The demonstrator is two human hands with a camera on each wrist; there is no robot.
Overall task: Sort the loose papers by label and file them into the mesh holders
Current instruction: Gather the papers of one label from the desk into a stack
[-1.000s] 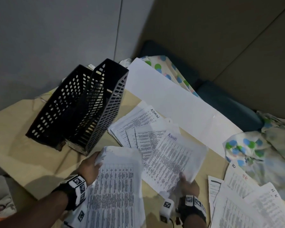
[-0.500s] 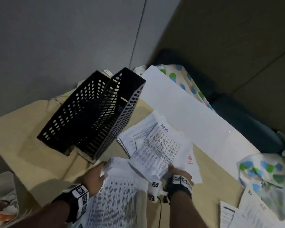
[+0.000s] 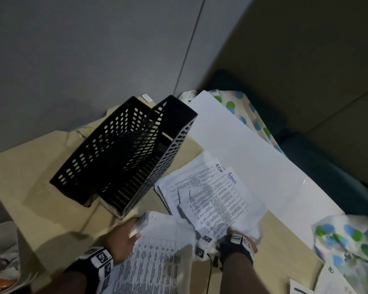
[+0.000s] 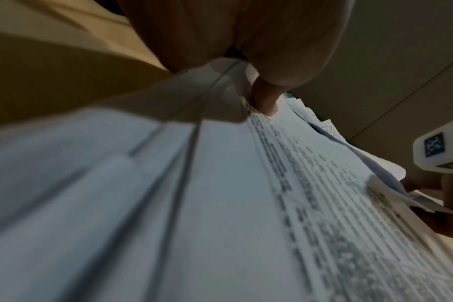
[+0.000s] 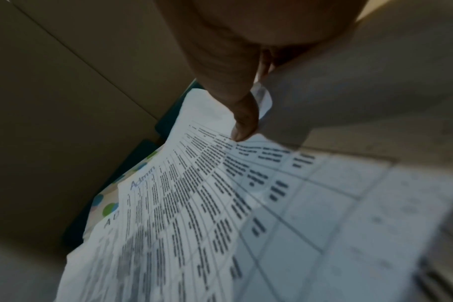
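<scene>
Two black mesh holders stand side by side at the back left of the tan table. My left hand grips the top edge of a thick stack of printed papers, thumb on top. My right hand pinches the near edge of a sheet labelled "Admin" over a pile of Admin papers lying beside the holders. In the right wrist view my thumb presses on that sheet.
A large blank white board lies at the back right. Spotted cloth is bunched at the right, with more loose sheets at the lower right corner. A grey wall rises behind the holders.
My right hand has carried the Admin sheet leftward and away from me onto the Admin pile. The left hand keeps hold of its stack. The view has tilted upward.
</scene>
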